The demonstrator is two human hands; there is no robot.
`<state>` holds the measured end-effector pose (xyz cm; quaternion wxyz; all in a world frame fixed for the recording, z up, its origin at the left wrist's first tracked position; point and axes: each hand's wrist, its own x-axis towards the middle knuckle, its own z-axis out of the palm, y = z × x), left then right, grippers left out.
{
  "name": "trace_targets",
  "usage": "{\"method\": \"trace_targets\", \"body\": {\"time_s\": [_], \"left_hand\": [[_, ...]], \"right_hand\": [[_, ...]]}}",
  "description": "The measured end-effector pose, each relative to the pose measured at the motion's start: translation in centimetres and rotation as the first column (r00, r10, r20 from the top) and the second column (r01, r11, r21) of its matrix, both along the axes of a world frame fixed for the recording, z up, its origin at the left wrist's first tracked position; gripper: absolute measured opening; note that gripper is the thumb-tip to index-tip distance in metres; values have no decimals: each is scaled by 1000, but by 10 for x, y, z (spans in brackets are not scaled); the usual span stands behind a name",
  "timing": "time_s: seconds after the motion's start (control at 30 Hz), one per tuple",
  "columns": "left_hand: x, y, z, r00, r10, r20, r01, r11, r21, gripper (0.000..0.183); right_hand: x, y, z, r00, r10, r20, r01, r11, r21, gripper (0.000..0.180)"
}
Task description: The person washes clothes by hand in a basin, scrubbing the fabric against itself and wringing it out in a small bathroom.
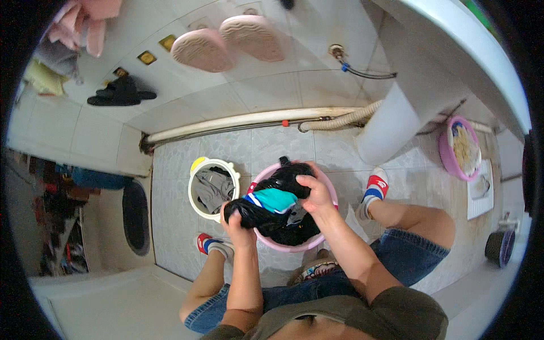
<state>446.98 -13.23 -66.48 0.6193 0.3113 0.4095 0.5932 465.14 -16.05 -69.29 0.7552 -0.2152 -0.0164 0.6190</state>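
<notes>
A wet-looking black garment with a teal and white panel [272, 199] is bunched between my two hands. My left hand [239, 227] grips its near left end. On the other end, at the upper right, my right hand [315, 193] is closed. Under the garment stands a pink basin [333, 197], partly covered by it. More dark cloth [293, 233] lies inside that basin. Just left of it is a white bucket [192, 197] with a yellow tab on its rim, holding grey clothing [213, 187].
My feet in red, white and blue slides [378, 185] flank the basin. A white pedestal [391, 127] and ribbed hose [346, 121] stand beyond. At right are a pink-purple tub [446, 151] and a squat toilet [484, 199]. Pink slippers [250, 38] hang on the wall.
</notes>
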Motion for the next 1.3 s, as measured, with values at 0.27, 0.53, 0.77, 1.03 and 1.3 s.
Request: {"method": "trace_targets", "body": {"time_s": [0.27, 0.53, 0.77, 1.03, 1.3], "left_hand": [[15, 59, -24, 929, -344, 135, 361, 765, -534, 36], [58, 76, 15, 644, -751, -143, 468, 535, -703, 29], [47, 51, -79, 614, -705, -354, 355, 648, -674, 45], [-85, 66, -145, 984, -135, 117, 178, 751, -636, 29], [-192, 200, -157, 134, -175, -975, 363, 925, -116, 51]], "right_hand": [[-4, 12, 86, -229, -499, 835, -251, 860, 445, 24], [-17, -7, 57, -339, -768, 544, -654, 608, 451, 10], [-36, -25, -10, -275, -786, 553, -770, 525, 363, 4], [-81, 37, -13, -344, -336, 877, -312, 922, 231, 27], [-188, 82, -91, -742, -19, 670, -135, 983, -121, 42]]}}
